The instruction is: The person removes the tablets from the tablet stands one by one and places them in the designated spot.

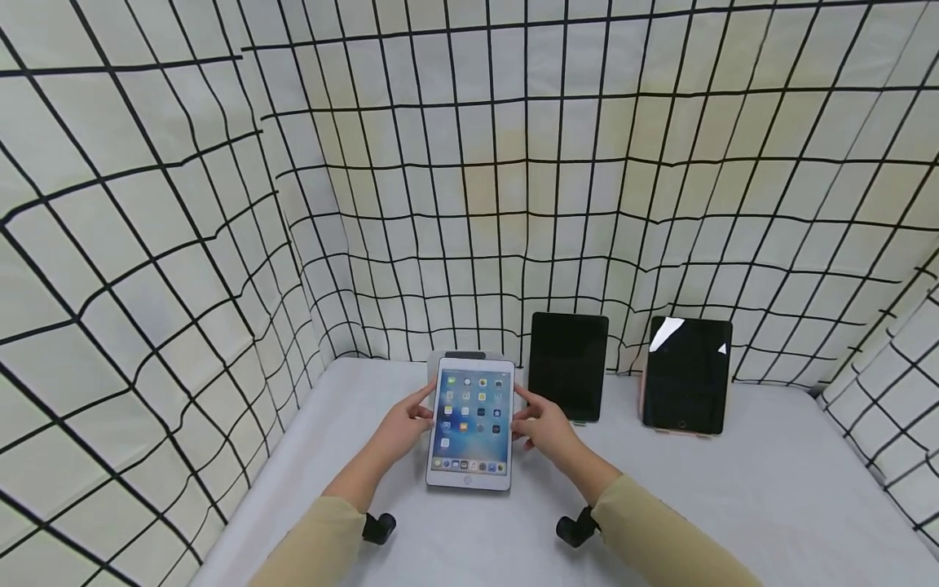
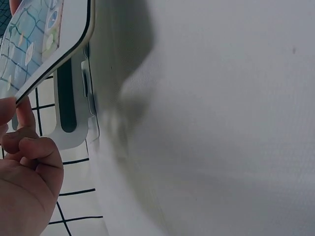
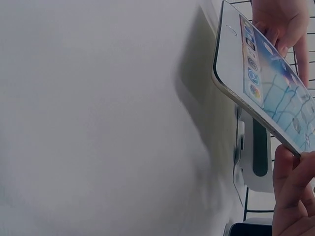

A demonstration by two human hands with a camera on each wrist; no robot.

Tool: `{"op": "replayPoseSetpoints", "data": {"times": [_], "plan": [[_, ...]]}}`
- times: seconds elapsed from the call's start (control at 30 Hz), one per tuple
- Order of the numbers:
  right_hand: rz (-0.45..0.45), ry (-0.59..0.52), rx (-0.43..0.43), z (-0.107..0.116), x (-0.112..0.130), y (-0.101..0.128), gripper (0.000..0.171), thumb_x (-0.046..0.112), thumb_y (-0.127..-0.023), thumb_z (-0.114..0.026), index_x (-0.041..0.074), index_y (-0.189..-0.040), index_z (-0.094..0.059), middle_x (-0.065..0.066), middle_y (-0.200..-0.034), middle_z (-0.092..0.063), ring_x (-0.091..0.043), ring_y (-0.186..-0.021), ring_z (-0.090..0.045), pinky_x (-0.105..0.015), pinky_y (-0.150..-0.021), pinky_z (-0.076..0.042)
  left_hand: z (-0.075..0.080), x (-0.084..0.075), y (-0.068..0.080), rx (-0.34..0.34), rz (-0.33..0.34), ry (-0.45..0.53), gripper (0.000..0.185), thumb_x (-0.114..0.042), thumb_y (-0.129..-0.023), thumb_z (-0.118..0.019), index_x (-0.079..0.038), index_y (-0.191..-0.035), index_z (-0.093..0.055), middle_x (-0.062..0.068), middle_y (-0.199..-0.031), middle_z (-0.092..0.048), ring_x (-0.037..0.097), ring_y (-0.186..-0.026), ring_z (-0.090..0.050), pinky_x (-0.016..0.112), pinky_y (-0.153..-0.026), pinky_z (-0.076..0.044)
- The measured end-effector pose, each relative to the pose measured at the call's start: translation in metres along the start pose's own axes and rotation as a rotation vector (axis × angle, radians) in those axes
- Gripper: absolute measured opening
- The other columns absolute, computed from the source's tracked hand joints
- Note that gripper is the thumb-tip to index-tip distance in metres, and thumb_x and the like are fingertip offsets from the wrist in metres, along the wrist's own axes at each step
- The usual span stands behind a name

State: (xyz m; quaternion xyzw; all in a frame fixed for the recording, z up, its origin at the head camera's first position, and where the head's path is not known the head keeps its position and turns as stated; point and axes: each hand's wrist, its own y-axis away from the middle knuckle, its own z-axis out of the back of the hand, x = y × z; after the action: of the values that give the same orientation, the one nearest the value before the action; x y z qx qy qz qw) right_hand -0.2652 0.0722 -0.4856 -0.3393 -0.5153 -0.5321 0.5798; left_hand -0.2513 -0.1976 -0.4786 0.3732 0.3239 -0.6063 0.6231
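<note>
A white tablet (image 1: pixel 470 424) with a lit home screen of app icons is held upright and tilted back between both hands. My left hand (image 1: pixel 399 425) grips its left edge, and my right hand (image 1: pixel 548 425) grips the right edge. In the left wrist view the left thumb and fingers (image 2: pixel 32 147) pinch the tablet's rim. The right wrist view shows the tablet (image 3: pixel 266 73) above the table, its lower edge apart from the cloth. Behind it stands a white stand (image 1: pixel 438 356) with a dark pad (image 2: pixel 66 98), mostly hidden in the head view.
Two dark-screened tablets, one black (image 1: pixel 568 367) and one with a pinkish stand (image 1: pixel 686 375), lean upright to the right. A white cloth covers the table (image 1: pixel 660 505). White walls with a black grid (image 1: pixel 469 187) enclose the back and sides.
</note>
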Motion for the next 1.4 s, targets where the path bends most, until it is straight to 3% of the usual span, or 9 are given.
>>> {"op": "replayPoseSetpoints", "data": {"times": [0.17, 0.7, 0.97, 1.4], "plan": [[-0.009, -0.006, 0.021, -0.005, -0.004, 0.0, 0.069, 0.006, -0.092, -0.069, 0.022, -0.153, -0.041, -0.01, -0.098, -0.064, -0.02, -0.078, -0.069, -0.03, -0.063, -0.054, 0.005, 0.005, 0.002, 0.018, 0.026, -0.035, 0.065, -0.003, -0.093, -0.063, -0.024, -0.151, -0.043, 0.009, -0.104, -0.063, 0.022, -0.095, -0.056, 0.036, -0.079, -0.046], [-0.053, -0.03, 0.036, -0.027, -0.012, 0.014, 0.07, 0.003, -0.089, -0.069, 0.015, -0.152, -0.041, -0.007, -0.09, -0.068, -0.02, -0.074, -0.068, -0.029, -0.06, -0.054, 0.015, 0.024, 0.011, 0.071, 0.074, 0.01, 0.065, 0.0, -0.089, -0.067, -0.018, -0.149, -0.047, 0.008, -0.094, -0.064, 0.021, -0.074, -0.053, 0.031, -0.064, -0.042], [-0.077, -0.039, 0.047, -0.035, -0.013, 0.022, 0.071, -0.001, -0.088, -0.068, 0.011, -0.152, -0.041, -0.007, -0.087, -0.068, -0.019, -0.072, -0.068, -0.028, -0.058, -0.053, 0.023, 0.027, 0.019, 0.105, 0.086, -0.048, 0.063, -0.004, -0.089, -0.069, -0.018, -0.147, -0.05, 0.005, -0.095, -0.067, 0.02, -0.083, -0.058, 0.033, -0.067, -0.046], [-0.123, -0.062, 0.068, -0.045, -0.021, 0.027, 0.071, -0.003, -0.085, -0.069, 0.009, -0.15, -0.043, -0.007, -0.083, -0.069, -0.018, -0.064, -0.067, -0.027, -0.053, -0.053, 0.026, 0.034, 0.026, 0.129, 0.101, -0.089, 0.061, -0.006, -0.086, -0.071, -0.013, -0.144, -0.054, 0.003, -0.086, -0.067, 0.019, -0.077, -0.056, 0.032, -0.066, -0.044]]}}
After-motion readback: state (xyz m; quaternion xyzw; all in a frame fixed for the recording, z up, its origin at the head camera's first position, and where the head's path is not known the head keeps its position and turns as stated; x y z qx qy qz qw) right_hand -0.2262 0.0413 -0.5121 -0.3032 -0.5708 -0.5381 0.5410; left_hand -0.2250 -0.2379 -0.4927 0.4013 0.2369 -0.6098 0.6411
